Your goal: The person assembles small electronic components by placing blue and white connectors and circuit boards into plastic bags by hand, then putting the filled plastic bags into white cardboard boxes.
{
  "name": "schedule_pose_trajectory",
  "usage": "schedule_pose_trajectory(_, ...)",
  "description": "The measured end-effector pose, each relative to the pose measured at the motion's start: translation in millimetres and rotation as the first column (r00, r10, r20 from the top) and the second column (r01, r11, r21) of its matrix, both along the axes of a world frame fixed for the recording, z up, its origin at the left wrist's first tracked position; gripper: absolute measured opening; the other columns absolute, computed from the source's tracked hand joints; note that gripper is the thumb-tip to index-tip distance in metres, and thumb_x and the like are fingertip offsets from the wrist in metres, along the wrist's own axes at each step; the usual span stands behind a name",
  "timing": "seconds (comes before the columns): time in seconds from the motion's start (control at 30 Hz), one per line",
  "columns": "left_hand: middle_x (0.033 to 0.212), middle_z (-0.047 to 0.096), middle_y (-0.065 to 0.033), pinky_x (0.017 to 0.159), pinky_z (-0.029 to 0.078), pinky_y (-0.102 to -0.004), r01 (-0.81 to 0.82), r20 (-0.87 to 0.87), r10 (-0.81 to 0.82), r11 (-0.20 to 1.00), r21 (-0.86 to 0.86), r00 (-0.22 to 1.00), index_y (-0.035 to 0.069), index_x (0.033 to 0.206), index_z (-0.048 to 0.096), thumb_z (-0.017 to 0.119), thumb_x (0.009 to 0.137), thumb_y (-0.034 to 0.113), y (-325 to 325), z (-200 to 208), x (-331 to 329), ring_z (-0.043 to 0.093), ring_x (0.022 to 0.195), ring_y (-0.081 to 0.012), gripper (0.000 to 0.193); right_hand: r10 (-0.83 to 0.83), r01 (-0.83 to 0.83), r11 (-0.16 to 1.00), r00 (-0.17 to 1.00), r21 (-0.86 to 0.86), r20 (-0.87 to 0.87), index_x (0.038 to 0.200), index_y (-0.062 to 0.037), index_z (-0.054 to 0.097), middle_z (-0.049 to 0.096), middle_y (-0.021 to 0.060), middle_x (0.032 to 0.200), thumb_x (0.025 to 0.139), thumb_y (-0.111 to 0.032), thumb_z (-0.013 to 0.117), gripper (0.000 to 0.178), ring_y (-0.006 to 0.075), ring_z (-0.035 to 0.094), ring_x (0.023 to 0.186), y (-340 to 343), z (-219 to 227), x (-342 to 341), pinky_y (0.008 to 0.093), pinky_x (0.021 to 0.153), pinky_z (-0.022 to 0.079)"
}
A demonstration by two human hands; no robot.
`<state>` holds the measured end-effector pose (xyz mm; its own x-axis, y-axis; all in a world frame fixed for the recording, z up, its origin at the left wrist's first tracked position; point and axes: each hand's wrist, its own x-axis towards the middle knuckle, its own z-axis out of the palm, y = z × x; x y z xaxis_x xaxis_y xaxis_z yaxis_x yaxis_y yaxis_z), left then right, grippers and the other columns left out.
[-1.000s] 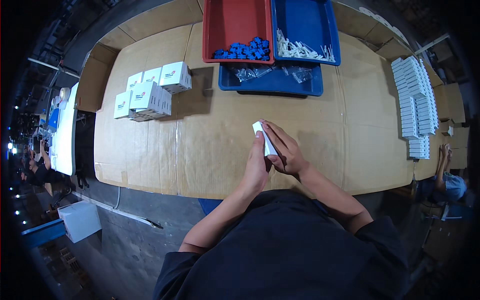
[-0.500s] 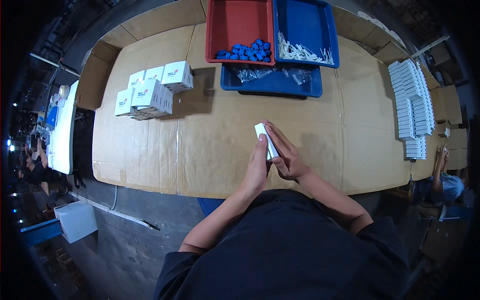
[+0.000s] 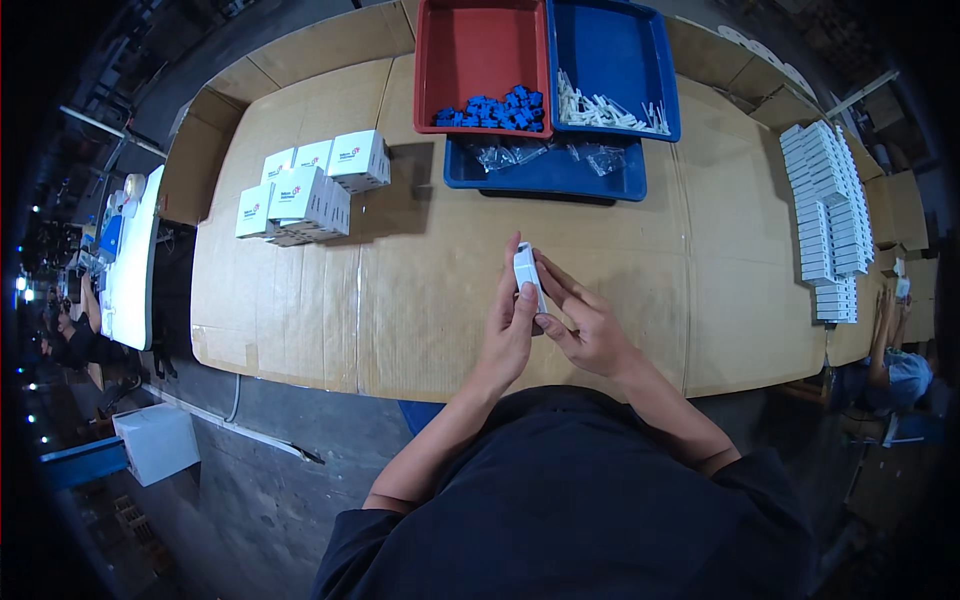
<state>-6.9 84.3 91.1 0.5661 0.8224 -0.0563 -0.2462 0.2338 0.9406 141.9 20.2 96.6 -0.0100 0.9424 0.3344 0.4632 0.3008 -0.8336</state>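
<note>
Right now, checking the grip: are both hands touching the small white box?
Touching. The head view shows the left hand and the right hand both wrapping fingers against the small white box above the cardboard-covered table.

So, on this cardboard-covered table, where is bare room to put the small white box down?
Bare cardboard lies between the stacked white cartons and the left hand, and again between the right hand and the rows of flat white boxes. The far edge is crowded: red tray, blue trays.
</note>
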Motion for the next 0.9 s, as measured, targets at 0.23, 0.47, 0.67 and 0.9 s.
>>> schedule_pose_trajectory(0.23,0.172,0.022,-0.0141,0.123,0.028,-0.0382,-0.046,-0.053,0.057,0.981,0.19,0.997,0.001,0.166,0.018,0.043,0.114,0.032,-8.6,-3.0,-1.3,0.028,0.155,-0.026,0.065,-0.001,-0.013,0.994,0.991,0.105,0.132,0.148,0.0122,0.047,0.045,0.0304,0.156,0.106,-0.018,0.056,0.053,0.0416,0.059,0.133,-0.2,-3.5,-1.1,0.0417,0.106,0.053)
schedule_pose_trajectory(0.47,0.169,0.025,-0.0164,0.123,0.028,-0.0407,-0.039,-0.059,0.051,0.979,0.199,0.997,0.0,0.165,0.02,0.045,0.113,0.035,-9.1,-9.9,-1.2,0.03,0.154,-0.0291,0.068,-0.026,0.012,0.994,0.992,0.107,0.124,0.149,0.0116,0.047,0.047,0.031,0.155,0.105,-0.016,0.055,0.052,0.0423,0.061,0.131,-2.4,2.6,-2.9,0.0418,0.105,0.053)
schedule_pose_trajectory(0.67,0.169,0.023,-0.0193,0.124,0.026,-0.0441,-0.038,0.001,0.039,0.985,0.168,0.999,0.002,0.167,0.01,0.053,0.109,0.035,-6.0,1.3,0.0,0.029,0.154,-0.0327,0.08,0.02,-0.012,0.998,0.989,0.054,-0.148,0.148,0.0054,0.052,0.051,0.0232,0.154,0.106,-0.024,0.059,0.052,0.033,0.057,0.137,4.3,8.5,11.3,0.0398,0.109,0.049)
schedule_pose_trajectory(0.9,0.169,0.019,-0.0259,0.124,0.026,-0.0495,-0.013,-0.09,0.048,0.933,0.36,0.995,0.0,0.166,0.003,0.065,0.094,0.025,-5.6,-6.8,2.4,0.03,0.153,-0.0394,0.098,-0.394,-0.048,0.834,0.644,-0.549,-0.656,0.145,0.0015,0.051,0.06,0.0132,0.138,0.103,-0.035,0.068,0.058,0.0202,0.062,0.119,6.0,21.2,-2.5,0.0358,0.098,0.052)
